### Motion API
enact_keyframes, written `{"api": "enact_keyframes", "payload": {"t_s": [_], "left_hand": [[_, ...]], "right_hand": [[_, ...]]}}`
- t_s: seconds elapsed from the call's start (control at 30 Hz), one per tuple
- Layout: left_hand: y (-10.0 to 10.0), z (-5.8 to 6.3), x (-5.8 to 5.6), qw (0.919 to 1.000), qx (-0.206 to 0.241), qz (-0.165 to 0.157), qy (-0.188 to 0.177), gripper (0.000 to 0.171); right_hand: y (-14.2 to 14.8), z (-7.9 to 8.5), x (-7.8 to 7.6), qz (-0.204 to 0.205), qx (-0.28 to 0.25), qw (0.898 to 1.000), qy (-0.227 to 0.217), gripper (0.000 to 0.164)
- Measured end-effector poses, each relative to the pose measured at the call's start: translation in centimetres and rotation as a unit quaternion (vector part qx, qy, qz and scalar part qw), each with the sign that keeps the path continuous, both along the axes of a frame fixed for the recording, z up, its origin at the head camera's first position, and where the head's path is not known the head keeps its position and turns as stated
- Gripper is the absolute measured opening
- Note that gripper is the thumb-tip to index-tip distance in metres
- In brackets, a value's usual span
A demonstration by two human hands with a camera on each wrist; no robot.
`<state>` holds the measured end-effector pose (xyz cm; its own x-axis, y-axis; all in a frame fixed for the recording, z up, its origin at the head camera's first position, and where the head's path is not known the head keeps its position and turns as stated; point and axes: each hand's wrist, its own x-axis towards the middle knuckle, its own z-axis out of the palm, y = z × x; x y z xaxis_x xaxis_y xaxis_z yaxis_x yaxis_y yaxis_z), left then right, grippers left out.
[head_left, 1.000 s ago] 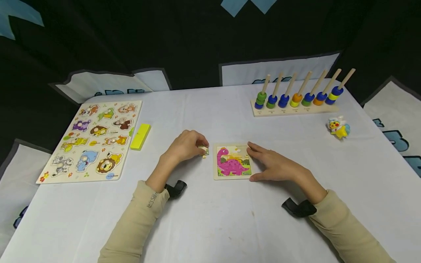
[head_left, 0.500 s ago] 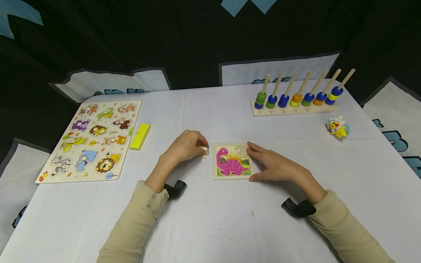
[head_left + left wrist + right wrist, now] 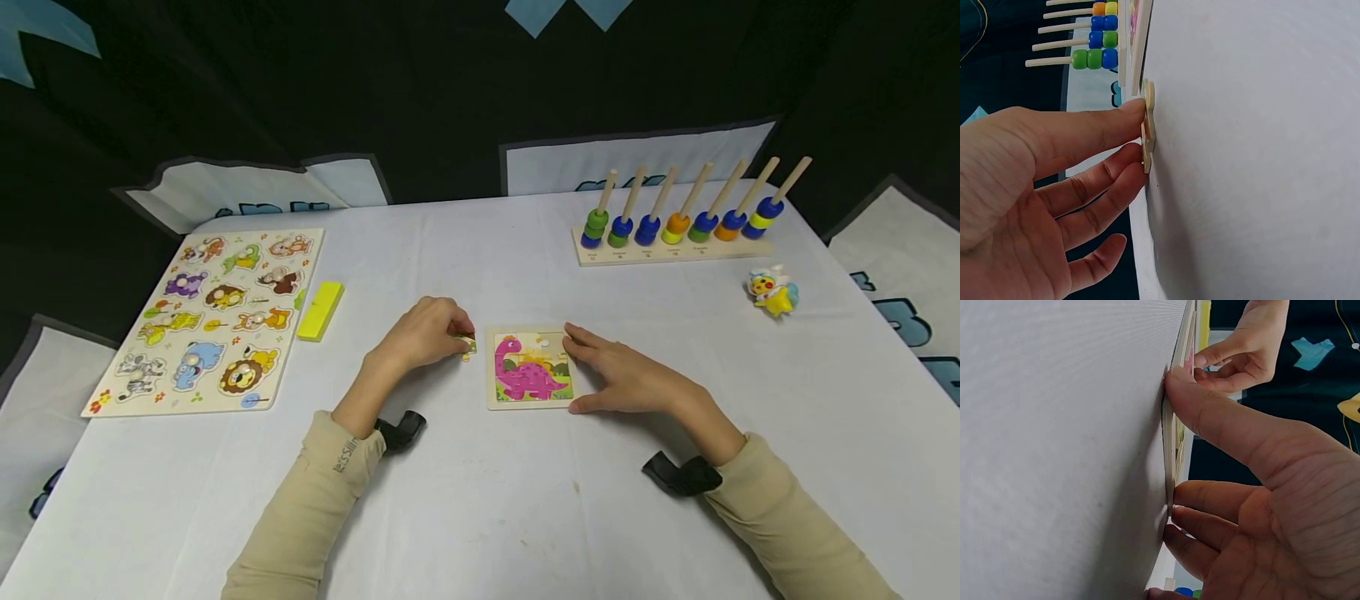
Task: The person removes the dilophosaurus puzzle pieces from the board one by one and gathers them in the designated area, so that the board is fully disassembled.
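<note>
Beside the left edge of a small wooden-framed jigsaw puzzle (image 3: 531, 405), my left hand (image 3: 423, 333) pinches a small puzzle piece (image 3: 469, 342) low over the white tabletop. The fingertips cover most of the piece; in the left wrist view its edge (image 3: 1150, 119) shows between thumb and fingers, close to the cloth. A pink dinosaur on a yellow and green background fills the puzzle's picture. My right hand (image 3: 626, 373) rests against the frame's right side, thumb near the front corner and fingers further back, nearly straight. In the right wrist view these fingertips touch the frame's edge (image 3: 1169, 437).
On the left lies a large animal peg puzzle board (image 3: 206, 325), with a yellow block (image 3: 320, 312) beside it. A wooden rack of pegs with coloured beads (image 3: 675, 252) stands at the back right. A small yellow toy figure (image 3: 772, 292) is in front of it.
Both hands and the puzzle frame stay in place. The piece under my left fingertips shows slightly less than before, a very small shift.
</note>
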<state>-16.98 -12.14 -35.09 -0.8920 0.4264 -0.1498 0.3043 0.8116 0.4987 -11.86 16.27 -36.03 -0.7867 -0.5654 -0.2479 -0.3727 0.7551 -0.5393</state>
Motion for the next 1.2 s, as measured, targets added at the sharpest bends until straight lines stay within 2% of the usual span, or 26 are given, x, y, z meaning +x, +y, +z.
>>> {"api": "enact_keyframes", "payload": {"t_s": [0.33,0.7,1.0,1.2], "left_hand": [[0.0,-0.1,-0.1,1.0000,-0.004,-0.004,0.006,0.014],[-0.1,-0.1,-0.1,0.9996,0.009,-0.028,0.005,0.017],[0.0,0.2,-0.2,0.9993,0.007,-0.035,-0.002,0.015],[1.0,0.7,-0.6,0.9995,0.003,-0.031,-0.002,0.020]], "right_hand": [[0.0,0.0,0.1,0.004,0.003,1.000,0.000,0.089],[0.0,0.0,0.0,-0.002,0.004,1.000,-0.004,0.089],[0.0,0.1,0.0,-0.001,0.001,1.000,-0.004,0.089],[0.0,-0.1,0.0,0.002,-0.001,1.000,-0.001,0.089]]}}
